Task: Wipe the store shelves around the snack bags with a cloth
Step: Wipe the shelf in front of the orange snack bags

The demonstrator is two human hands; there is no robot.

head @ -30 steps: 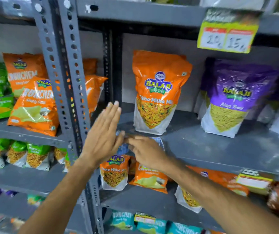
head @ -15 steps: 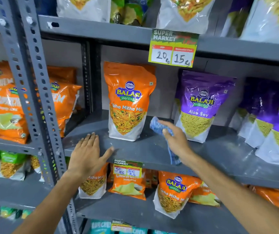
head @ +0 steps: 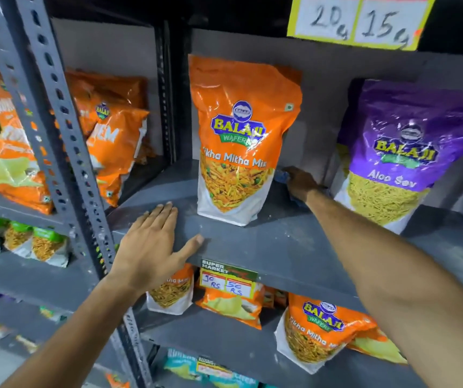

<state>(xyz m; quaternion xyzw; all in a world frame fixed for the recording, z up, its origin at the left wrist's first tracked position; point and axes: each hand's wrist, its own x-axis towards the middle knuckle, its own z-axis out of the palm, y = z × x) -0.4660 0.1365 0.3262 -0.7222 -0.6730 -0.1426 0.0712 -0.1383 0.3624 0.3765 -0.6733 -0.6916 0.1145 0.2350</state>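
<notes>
On shelf [head: 252,242], between bags: right hand [head: 300,182] presses blue cloth [head: 280,174]; cloth's long axis indiscernible.
Left hand [head: 152,245]: flat, fingers spread, on shelf edge.
Orange bag [head: 238,135]: upright.

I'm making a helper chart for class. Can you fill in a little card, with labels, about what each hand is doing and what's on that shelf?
Place: grey metal store shelf
Left hand: flat on the shelf's front edge, fingers spread, holding nothing
Right hand: deep in the shelf, pressing a blue cloth onto it
Cloth spot: between the orange bag and the purple bag, near the back
Bags: both standing upright
Price tag: on the shelf's front edge
</notes>
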